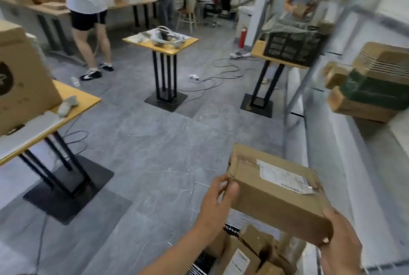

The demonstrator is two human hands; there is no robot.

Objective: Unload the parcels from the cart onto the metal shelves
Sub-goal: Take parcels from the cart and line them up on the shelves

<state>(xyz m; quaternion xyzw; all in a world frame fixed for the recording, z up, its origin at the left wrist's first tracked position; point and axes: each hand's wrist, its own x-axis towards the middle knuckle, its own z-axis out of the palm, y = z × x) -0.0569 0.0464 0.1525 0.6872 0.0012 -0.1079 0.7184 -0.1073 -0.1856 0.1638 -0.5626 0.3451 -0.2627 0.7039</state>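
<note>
A flat brown cardboard parcel (pixel 272 195) with a white shipping label is held in the air above the cart (pixel 230 229). My left hand (pixel 218 199) grips its left end and my right hand (pixel 340 239) grips its near right corner. Below it, several more cardboard parcels (pixel 247 252) lie in the cart at the bottom edge of the view. The metal shelves (pixel 345 38) stand on the right, and one level holds stacked parcels (pixel 371 82), one with green print.
Small yellow-topped tables stand on the grey floor: one at left (pixel 77 100) with a big box, one in the middle (pixel 161 42), one at right with a black crate (pixel 292 48). Cables cross the floor. Several people stand or sit at the back.
</note>
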